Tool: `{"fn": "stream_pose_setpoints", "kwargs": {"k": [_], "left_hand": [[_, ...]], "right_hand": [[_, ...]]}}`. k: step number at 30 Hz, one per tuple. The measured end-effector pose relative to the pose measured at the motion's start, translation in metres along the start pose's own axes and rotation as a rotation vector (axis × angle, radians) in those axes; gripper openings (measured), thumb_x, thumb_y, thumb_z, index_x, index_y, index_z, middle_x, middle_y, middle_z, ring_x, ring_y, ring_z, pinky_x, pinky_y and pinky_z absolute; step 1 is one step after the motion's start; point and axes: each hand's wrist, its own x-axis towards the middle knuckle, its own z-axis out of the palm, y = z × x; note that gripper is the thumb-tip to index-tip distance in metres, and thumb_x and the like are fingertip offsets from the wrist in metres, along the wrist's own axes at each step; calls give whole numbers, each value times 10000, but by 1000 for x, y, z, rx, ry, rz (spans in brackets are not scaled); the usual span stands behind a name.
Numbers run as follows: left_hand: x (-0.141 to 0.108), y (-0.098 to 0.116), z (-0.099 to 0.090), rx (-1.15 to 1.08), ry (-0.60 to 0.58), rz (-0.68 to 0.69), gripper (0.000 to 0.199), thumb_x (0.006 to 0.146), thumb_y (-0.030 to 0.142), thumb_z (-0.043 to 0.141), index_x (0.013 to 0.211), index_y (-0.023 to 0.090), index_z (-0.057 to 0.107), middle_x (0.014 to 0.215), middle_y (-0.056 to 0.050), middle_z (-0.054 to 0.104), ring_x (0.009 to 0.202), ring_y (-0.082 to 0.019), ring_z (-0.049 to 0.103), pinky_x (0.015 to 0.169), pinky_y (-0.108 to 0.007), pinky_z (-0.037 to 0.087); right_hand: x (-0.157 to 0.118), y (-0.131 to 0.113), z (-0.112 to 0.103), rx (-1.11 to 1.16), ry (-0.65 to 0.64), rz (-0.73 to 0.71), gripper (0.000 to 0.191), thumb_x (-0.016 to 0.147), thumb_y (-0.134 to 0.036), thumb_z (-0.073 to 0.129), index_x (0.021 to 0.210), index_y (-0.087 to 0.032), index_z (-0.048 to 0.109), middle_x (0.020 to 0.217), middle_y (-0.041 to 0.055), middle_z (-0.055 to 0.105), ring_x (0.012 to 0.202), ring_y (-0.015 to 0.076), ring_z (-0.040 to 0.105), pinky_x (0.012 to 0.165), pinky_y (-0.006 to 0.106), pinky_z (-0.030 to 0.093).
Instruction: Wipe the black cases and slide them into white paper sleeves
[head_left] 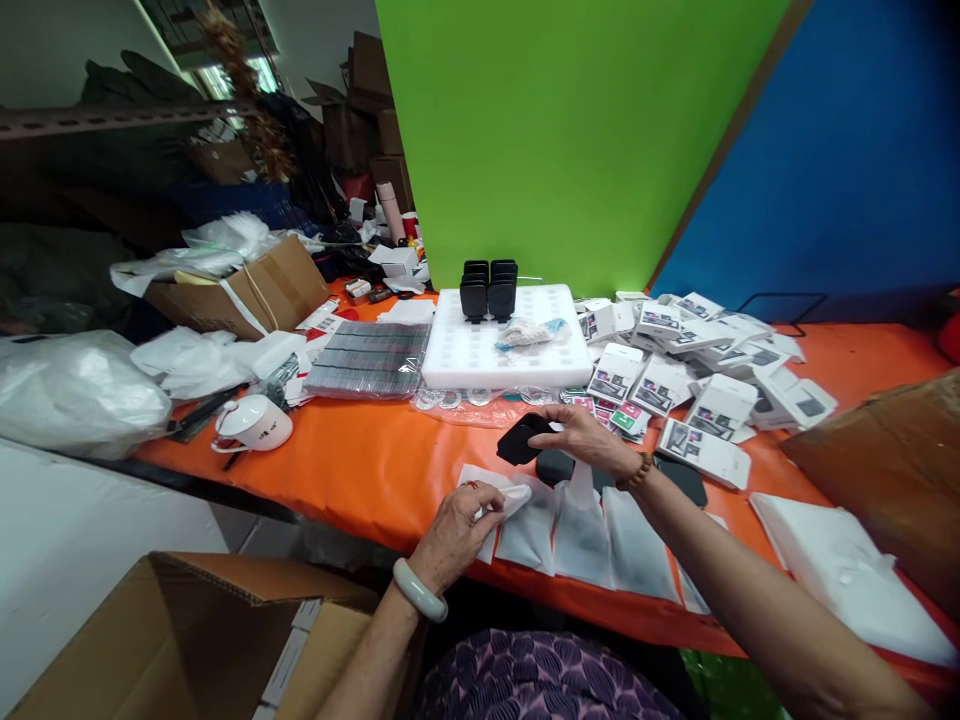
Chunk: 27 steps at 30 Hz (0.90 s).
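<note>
My left hand (461, 525) is closed, pinching the edge of a thin white sleeve (517, 497) near the table's front edge. Above and to the right, my right hand (589, 440) grips a flat black pad-like piece with rounded corners (517, 442). Below the right hand hangs a white flap (582, 484). Several translucent white sleeves lie in a row at the front, one of them (581, 545) with a dark shape showing through. Another dark flat piece (553, 467) lies behind them, partly hidden by my right hand.
Black stands (489, 290) rest on a white foam block (510, 372). Small white boxes (720, 405) pile up at right, beside a large brown package (892, 470). Wrapped grey pieces (367, 360) and a white lidded mug (259, 425) lie left; a cardboard box (180, 630) stands below.
</note>
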Motion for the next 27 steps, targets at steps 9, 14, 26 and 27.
{"fn": "stream_pose_setpoints", "kwargs": {"k": [9, 14, 26, 27], "left_hand": [[-1, 25, -4, -18, -13, 53, 115, 840, 217, 566, 746, 192, 628, 806, -40, 626, 815, -178, 561, 779, -272, 413], [-1, 39, 2, -90, -20, 33, 120, 822, 250, 610, 728, 178, 637, 759, -28, 601, 742, -158, 535, 697, -243, 392], [-2, 39, 28, -334, 142, -50, 150, 781, 283, 661, 687, 176, 615, 882, -57, 661, 847, -191, 570, 778, -272, 409], [-2, 38, 30, -338, 162, -46, 148, 781, 279, 662, 684, 176, 617, 898, -62, 666, 889, -202, 575, 810, -277, 405]], "right_hand": [[-50, -21, 9, 90, 35, -95, 221, 704, -373, 743, 786, -190, 650, 760, -8, 619, 718, 146, 547, 675, 269, 429], [-58, -18, 7, -44, -104, -112, 186, 742, -356, 717, 806, -195, 650, 786, -2, 621, 755, 162, 549, 685, 274, 415], [-81, -20, 19, 143, 125, 8, 133, 714, -285, 699, 779, -202, 617, 768, -11, 590, 726, 146, 528, 671, 269, 417], [-82, -18, 22, 165, 141, 20, 143, 709, -289, 701, 769, -199, 607, 758, -13, 582, 715, 142, 520, 661, 265, 415]]}}
